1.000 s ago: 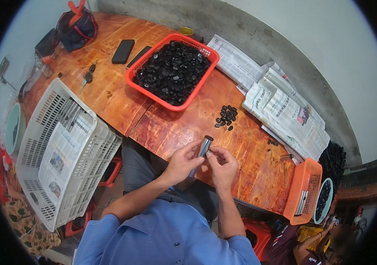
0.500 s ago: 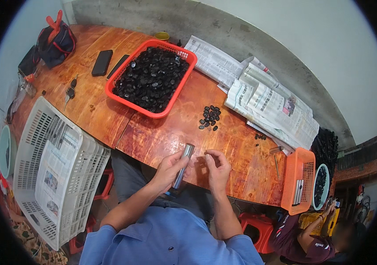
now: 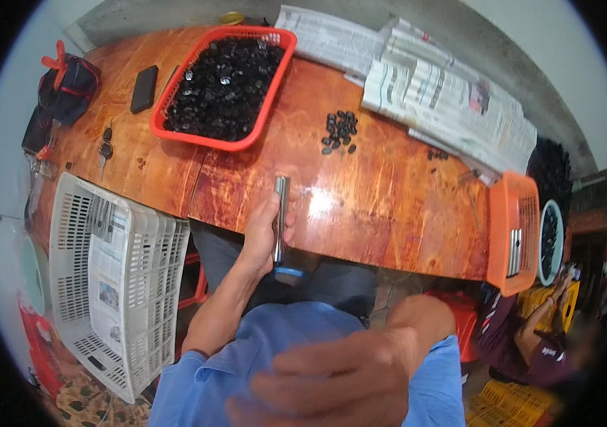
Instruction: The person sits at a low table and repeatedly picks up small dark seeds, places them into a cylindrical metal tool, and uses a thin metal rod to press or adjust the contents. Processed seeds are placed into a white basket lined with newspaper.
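At the wooden table's (image 3: 389, 220) near edge, the left hand (image 3: 259, 231) clamps a smooth, shiny metal tube (image 3: 280, 217). The right hand (image 3: 342, 373), blurred, hides part of the blue shirt (image 3: 282, 324); its grip I cannot tell. Toward the far edge: black pieces (image 3: 221, 89) in a red plastic basket (image 3: 225, 144), creased newspapers (image 3: 453, 99).

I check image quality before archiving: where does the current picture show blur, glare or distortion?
Head view: the right hand is heavily blurred; head view: glare whitens the table right of the metal tube; head view: fisheye distortion curves the table's outline.
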